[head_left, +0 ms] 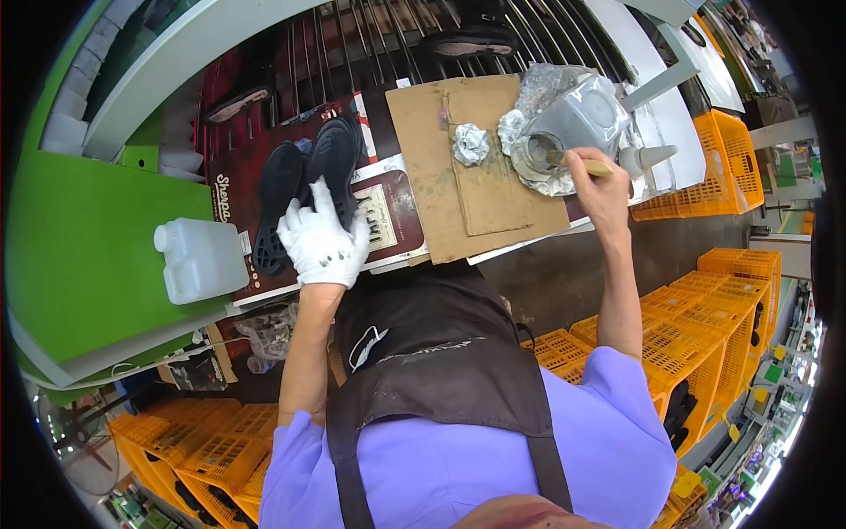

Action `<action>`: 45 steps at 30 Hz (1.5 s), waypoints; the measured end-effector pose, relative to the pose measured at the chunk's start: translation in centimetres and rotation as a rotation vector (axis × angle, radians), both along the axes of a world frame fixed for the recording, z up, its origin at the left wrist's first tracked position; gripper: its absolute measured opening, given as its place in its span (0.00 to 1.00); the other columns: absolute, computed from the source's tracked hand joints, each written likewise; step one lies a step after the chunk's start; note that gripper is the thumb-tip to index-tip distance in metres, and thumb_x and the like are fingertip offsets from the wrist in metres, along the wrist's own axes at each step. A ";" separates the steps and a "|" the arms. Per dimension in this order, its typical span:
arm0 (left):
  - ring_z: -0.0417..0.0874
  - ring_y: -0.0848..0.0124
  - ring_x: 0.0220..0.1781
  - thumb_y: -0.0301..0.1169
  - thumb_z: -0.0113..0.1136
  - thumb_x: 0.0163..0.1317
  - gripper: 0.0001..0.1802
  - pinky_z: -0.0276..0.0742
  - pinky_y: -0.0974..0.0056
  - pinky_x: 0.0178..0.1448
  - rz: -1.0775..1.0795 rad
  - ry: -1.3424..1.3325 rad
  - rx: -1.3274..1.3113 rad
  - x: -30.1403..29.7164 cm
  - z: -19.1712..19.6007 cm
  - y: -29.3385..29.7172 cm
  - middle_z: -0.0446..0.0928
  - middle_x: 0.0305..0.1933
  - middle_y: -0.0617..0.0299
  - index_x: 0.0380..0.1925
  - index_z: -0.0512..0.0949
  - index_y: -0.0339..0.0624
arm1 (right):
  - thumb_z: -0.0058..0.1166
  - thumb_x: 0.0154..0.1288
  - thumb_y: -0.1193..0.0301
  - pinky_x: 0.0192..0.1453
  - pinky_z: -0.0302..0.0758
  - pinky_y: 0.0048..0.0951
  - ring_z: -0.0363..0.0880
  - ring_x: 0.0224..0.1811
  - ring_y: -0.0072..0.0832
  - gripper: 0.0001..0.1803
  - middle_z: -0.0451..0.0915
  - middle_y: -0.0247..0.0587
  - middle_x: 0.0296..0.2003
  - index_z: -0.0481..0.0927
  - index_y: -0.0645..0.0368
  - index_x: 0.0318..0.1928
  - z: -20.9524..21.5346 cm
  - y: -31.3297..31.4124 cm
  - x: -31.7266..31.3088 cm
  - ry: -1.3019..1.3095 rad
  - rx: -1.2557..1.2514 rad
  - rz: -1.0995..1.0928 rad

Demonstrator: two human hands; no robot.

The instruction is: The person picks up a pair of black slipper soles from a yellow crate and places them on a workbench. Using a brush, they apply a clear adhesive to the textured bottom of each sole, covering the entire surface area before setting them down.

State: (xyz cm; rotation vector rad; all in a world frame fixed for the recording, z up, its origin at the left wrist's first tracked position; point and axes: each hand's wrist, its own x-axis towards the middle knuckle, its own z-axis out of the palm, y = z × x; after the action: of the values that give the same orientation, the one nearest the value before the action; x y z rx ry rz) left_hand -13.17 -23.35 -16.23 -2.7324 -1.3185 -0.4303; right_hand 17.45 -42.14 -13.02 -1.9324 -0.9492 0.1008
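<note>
A pair of black shoe soles lies side by side on a printed cardboard sheet: the right sole and the left sole. My left hand, in a white glove with dark smudges, rests its spread fingers on the lower part of the right sole. My bare right hand grips a brush by its pale wooden handle. The brush's other end dips into a round, foil-wrapped container, so its bristles are hidden. Beside that hand stands a white squeeze bottle with a pointed nozzle.
A clear plastic jug leans by the container. Brown cardboard holds a crumpled foil ball. A white jug sits at left. Beyond, a roller conveyor carries dark shoes. Orange crates stand around.
</note>
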 end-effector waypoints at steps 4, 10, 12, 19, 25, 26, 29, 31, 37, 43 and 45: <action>0.76 0.46 0.43 0.43 0.59 0.56 0.37 0.69 0.48 0.50 0.034 -0.327 -0.118 -0.2 1.7 0.8 0.75 0.37 0.41 0.61 0.62 0.34 | 0.59 0.59 0.69 0.23 0.68 0.23 0.71 0.17 0.18 0.08 0.76 0.38 0.16 0.82 0.62 0.31 -1.7 1.1 0.8 -0.145 -0.133 0.035; 0.74 0.58 0.56 0.32 0.60 0.59 0.42 0.70 0.56 0.60 -0.302 -1.501 -0.835 -0.9 3.5 0.4 0.65 0.58 0.50 0.67 0.46 0.39 | 0.62 0.59 0.67 0.21 0.66 0.18 0.70 0.16 0.13 0.11 0.75 0.30 0.15 0.81 0.63 0.28 -0.2 1.3 0.4 0.215 -0.038 -0.080; 0.72 0.59 0.58 0.31 0.62 0.57 0.43 0.69 0.56 0.61 -0.394 -1.617 -1.033 -0.3 4.4 0.1 0.66 0.57 0.51 0.67 0.47 0.41 | 0.62 0.59 0.66 0.20 0.65 0.16 0.70 0.17 0.11 0.12 0.75 0.28 0.16 0.81 0.63 0.27 -0.2 0.8 0.4 0.304 0.076 -0.119; 0.75 0.66 0.43 0.39 0.67 0.55 0.33 0.77 0.60 0.48 -0.408 -1.824 -1.273 -0.4 0.8 1.1 0.71 0.46 0.58 0.57 0.63 0.40 | 0.61 0.60 0.66 0.20 0.67 0.13 0.72 0.16 0.13 0.11 0.77 0.31 0.18 0.80 0.62 0.29 -1.7 -1.1 -0.7 0.380 0.063 -0.186; 0.75 0.50 0.57 0.27 0.59 0.58 0.32 0.82 0.59 0.50 -0.382 -1.727 -1.517 1.3 2.6 -0.1 0.69 0.58 0.44 0.62 0.60 0.36 | 0.60 0.61 0.66 0.22 0.69 0.14 0.72 0.18 0.13 0.10 0.77 0.30 0.19 0.81 0.61 0.32 0.1 -1.5 0.1 0.407 0.070 -0.150; 0.76 0.51 0.56 0.27 0.59 0.58 0.31 0.83 0.58 0.48 -0.397 -1.754 -1.624 1.5 2.5 -0.3 0.70 0.56 0.43 0.61 0.60 0.34 | 0.60 0.61 0.67 0.23 0.70 0.15 0.73 0.19 0.14 0.10 0.77 0.30 0.20 0.81 0.61 0.34 0.2 -1.4 0.1 0.349 0.004 -0.095; 0.78 0.52 0.52 0.30 0.61 0.57 0.32 0.82 0.57 0.47 -0.375 -1.535 -1.650 1.3 2.6 -0.9 0.71 0.54 0.44 0.60 0.61 0.35 | 0.60 0.59 0.71 0.30 0.71 0.21 0.74 0.25 0.21 0.09 0.77 0.33 0.24 0.82 0.61 0.40 1.3 -1.2 0.6 0.153 -0.183 0.120; 0.80 0.54 0.45 0.40 0.54 0.63 0.30 0.82 0.58 0.44 -0.399 -1.535 -1.708 1.6 2.0 -1.2 0.73 0.50 0.43 0.60 0.61 0.33 | 0.60 0.58 0.73 0.31 0.71 0.22 0.73 0.26 0.24 0.08 0.75 0.34 0.25 0.82 0.61 0.39 2.2 -1.1 1.2 -0.058 -0.325 0.302; 0.78 0.49 0.42 0.59 0.38 0.66 0.38 0.81 0.55 0.43 -0.315 -1.706 -2.188 2.2 1.1 -1.1 0.74 0.48 0.39 0.60 0.62 0.34 | 0.58 0.55 0.78 0.31 0.71 0.27 0.73 0.28 0.26 0.09 0.74 0.37 0.27 0.83 0.61 0.39 5.2 -0.7 2.6 0.202 -0.579 0.454; 0.71 0.58 0.62 0.47 0.56 0.60 0.37 0.69 0.54 0.64 -0.501 -1.761 -1.947 2.7 1.4 -1.4 0.68 0.61 0.53 0.64 0.58 0.42 | 0.58 0.59 0.74 0.32 0.72 0.19 0.74 0.27 0.17 0.08 0.80 0.34 0.29 0.81 0.64 0.39 6.7 -1.6 3.4 0.331 -0.413 0.329; 0.69 0.60 0.63 0.37 0.72 0.48 0.44 0.66 0.56 0.67 -0.567 -1.764 -1.797 3.0 2.5 -1.3 0.68 0.61 0.57 0.64 0.58 0.49 | 0.57 0.61 0.72 0.30 0.72 0.16 0.75 0.25 0.16 0.09 0.79 0.34 0.28 0.80 0.63 0.40 6.0 -2.3 3.2 0.466 -0.239 0.164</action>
State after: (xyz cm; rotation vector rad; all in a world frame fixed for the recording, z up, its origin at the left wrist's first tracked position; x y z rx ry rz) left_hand -10.12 -24.67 -13.77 0.5613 0.1038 0.7137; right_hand 20.64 -44.44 -7.00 -1.9181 -0.8009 0.7553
